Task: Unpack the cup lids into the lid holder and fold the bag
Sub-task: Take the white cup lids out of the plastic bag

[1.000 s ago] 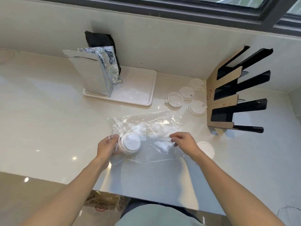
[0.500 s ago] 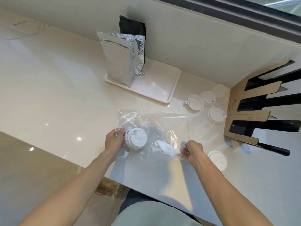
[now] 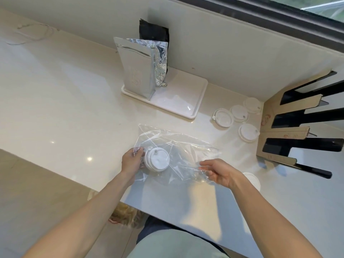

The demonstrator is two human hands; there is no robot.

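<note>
A clear plastic bag (image 3: 178,146) lies crumpled on the pale counter. A short stack of white cup lids (image 3: 158,159) sits inside its left end. My left hand (image 3: 132,161) grips that stack through the plastic. My right hand (image 3: 218,172) pinches the bag's right end and lifts it slightly. Several loose white lids (image 3: 236,118) lie on the counter beside the lid holder (image 3: 290,127), a cardboard-and-black slotted rack at the right. One more lid (image 3: 252,180) lies just right of my right wrist.
A white tray (image 3: 178,95) at the back holds a silver foil pouch (image 3: 135,69) and a black pouch (image 3: 153,32) against the wall. The counter's front edge runs diagonally under my forearms. A thin cable (image 3: 31,32) lies at the far left.
The view has swung left and nearer. My right hand slid from the bag's middle to its right end and now lifts it. My left hand stays on the lid stack.
</note>
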